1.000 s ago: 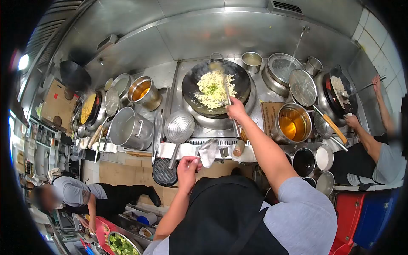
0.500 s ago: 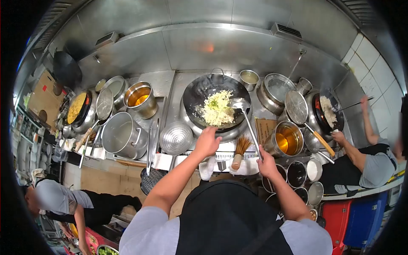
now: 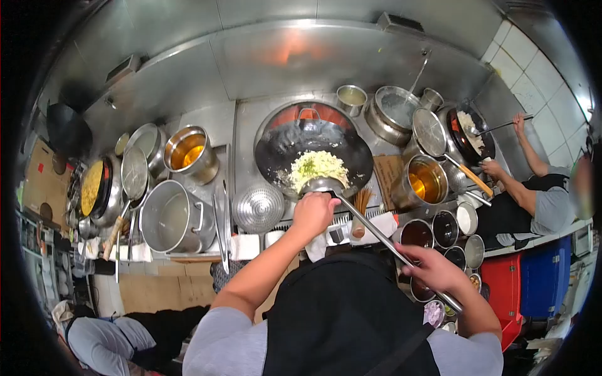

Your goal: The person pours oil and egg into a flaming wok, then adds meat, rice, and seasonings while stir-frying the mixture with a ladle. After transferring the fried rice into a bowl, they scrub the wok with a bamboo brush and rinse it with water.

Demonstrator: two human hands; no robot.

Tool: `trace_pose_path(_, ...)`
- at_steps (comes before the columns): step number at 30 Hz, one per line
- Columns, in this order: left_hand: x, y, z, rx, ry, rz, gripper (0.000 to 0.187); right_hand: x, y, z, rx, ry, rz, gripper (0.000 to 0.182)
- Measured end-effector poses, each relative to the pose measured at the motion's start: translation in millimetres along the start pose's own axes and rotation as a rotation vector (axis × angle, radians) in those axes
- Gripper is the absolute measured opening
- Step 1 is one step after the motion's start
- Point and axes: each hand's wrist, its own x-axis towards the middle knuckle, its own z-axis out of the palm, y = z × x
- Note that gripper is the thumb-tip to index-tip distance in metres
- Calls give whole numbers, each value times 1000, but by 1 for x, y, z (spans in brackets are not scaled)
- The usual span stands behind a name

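Left hand [image 3: 313,216]: at the near rim of the wok [image 3: 279,147]; fingers curled closed over the edge, with no visible gap between them; fingertips hidden beneath the hand.
Right hand [image 3: 436,269]: on the shaft of the ladle [image 3: 370,226]; fingers bent around it, slightly blurred; how tightly they close is not discernible.
Ladle position: bowl inside the wok, just beside the left hand; shaft slanting down to the right, its end near the right forearm.
Food [image 3: 320,166]: pale yellow heap with green bits, in the near half of the wok, against the bowl of the ladle; stray bits on the wok's dark inner wall.
Orange glow [image 3: 335,117]: visible past the far rim of the wok.
Worktop [image 3: 243,128]: steel; carries the items below.
Left side: strainer [image 3: 259,207] near the wok; large pot [image 3: 199,235] farther left; oil pot [image 3: 210,169] behind it.
Right side: brush [image 3: 359,216] upright beside the ladle's shaft; white cloth [image 3: 382,224] along the near edge; cardboard [image 3: 385,178] between the wok and a second oil pot [image 3: 399,193].
Rear: steel wall [image 3: 269,62]; tap [image 3: 426,53] with a stream of water, to the right.
Room: co-worker [image 3: 552,194] at a second wok [image 3: 491,135], far right; another person [image 3: 103,341], lower left; red bin [image 3: 501,297] and blue bin [image 3: 545,276], lower right.
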Motion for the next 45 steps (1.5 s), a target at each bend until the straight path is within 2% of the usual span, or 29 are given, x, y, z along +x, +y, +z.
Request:
trace_pose_path(1, 13, -17, 22, 16, -7, -23, 37, 41, 19, 7, -176, 64, -158, 65)
trace_pose_path(3, 24, -58, 80, 47, 67, -41, 34, 130, 35, 25, -382, 244, -348, 64)
trace_pose_path(5, 6, -61, 97, 91, 96, -58, 32, 199, 32, 41, -374, 363, -279, 66)
trace_pose_path(7, -34, -56, 92, 113, 13, 32, 34, 205, 23, 48, -432, 447, -359, 65)
trace_pose_path(9, -67, -43, 65, 56, -134, 5, 35, 160, 4, 54, -447, 442, -329, 68)
trace_pose_path(11, -53, -30, 35, 2, 17, 57, 35, 142, 38, 66, -311, 461, -390, 69)
trace_pose_path(13, -7, -48, 34, -59, 27, 83, 35, 122, 53, 77, -167, 448, -408, 67)
trace_pose_path(14, 14, -56, 38, -7, 33, 25, 36, 101, 35, 74, -49, 342, -263, 66)
trace_pose_path(16, 26, -61, 39, 39, 46, -32, 39, 59, 27, 64, -142, 288, -265, 65)
trace_pose_path(18, -5, -21, 2, -21, -51, -30, 39, 24, 4, 38, -239, 249, -277, 64)
trace_pose_path(20, -15, -5, -12, -53, -82, -15, 39, 4, -19, 20, -115, 49, 115, 61)
trace_pose_path(21, -4, -9, -4, -22, 17, 33, 37, 18, -10, 14, -177, 86, -89, 61)
trace_pose_path(23, 30, -40, 27, -101, -29, -29, 37, 80, -11, 12, -319, 88, -48, 61)
trace_pose_path(25, 34, -55, 62, -49, -1, -18, 37, 176, 41, 19, -404, 290, -346, 63)
trace_pose_path(26, 23, -54, 73, -8, 8, -45, 38, 207, 38, 20, -385, 320, -297, 64)
trace_pose_path(27, 12, -55, 86, 35, 15, -72, 40, 225, 32, 19, -364, 350, -247, 66)
trace_pose_path(28, -4, -65, 97, 6, -7, 2, 40, 224, 33, 19, -362, 349, -255, 66)
trace_pose_path(29, -19, -57, 88, 32, -114, -56, 38, 218, 33, 19, -334, 448, -436, 64)
trace_pose_path(30, -32, -50, 77, 19, -104, -47, 38, 213, 31, 15, -308, 544, -619, 61)
trace_pose_path(31, -37, -43, 66, 7, -93, -39, 38, 201, 25, 9, -311, 540, -629, 61)
trace_pose_path(32, -27, -33, 53, 37, -15, -24, 37, 185, 18, 3, 16, 392, -439, 59)
trace_pose_path(33, -6, -45, 54, -27, -44, 6, 38, 176, 17, 2, 336, 228, -227, 56)
trace_pose_path(35, 32, -61, 62, -30, -6, -72, 39, 191, 12, -13, 608, 123, -268, 49)
trace_pose_path(37, 61, -90, 83, 41, -111, -98, 41, 230, 23, -35, 954, -9, -249, 45)
trace_pose_path(39, 65, -90, 86, 40, -121, -130, 41, 239, 8, -50, 1353, -198, -452, 49)
trace_pose_path(40, 63, -88, 88, 43, -93, -103, 39, 238, -3, -59, 1381, -258, -606, 54)
trace_pose_path(41, 61, -88, 89, 49, -72, -76, 37, 239, -13, -63, 1392, -113, -579, 56)
trace_pose_path(43, 60, -87, 91, 49, -53, -75, 37, 267, -25, -70, 859, 376, -717, 39)
trace_pose_path(45, 62, -85, 89, 63, -64, -66, 37, 308, -56, -81, -241, 1136, -1110, 14)
